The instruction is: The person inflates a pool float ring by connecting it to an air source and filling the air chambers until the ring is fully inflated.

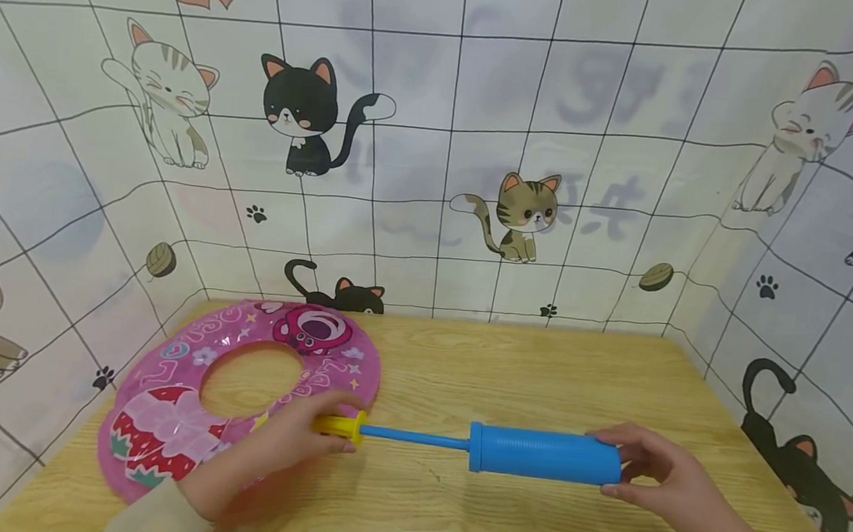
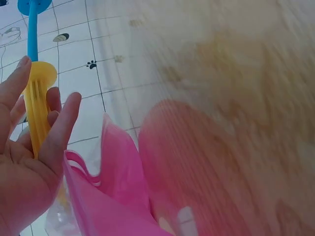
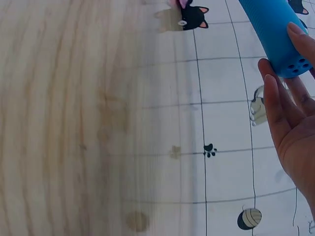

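Note:
A blue hand pump lies level across the head view, its rod drawn partway out to the left. My left hand grips the pump's yellow handle, fingers and thumb around it. At the other end, my right hand holds the blue barrel by its tip between thumb and fingers; small holes show in that end in the right wrist view. Under and beside my left hand lies a flat pink swim ring, printed with strawberries and a cartoon bear. My left forearm hides part of the ring.
The wooden table carries the ring on its left side. Behind it and along both sides stands a white grid-patterned wall covering printed with cartoon cats and paw marks.

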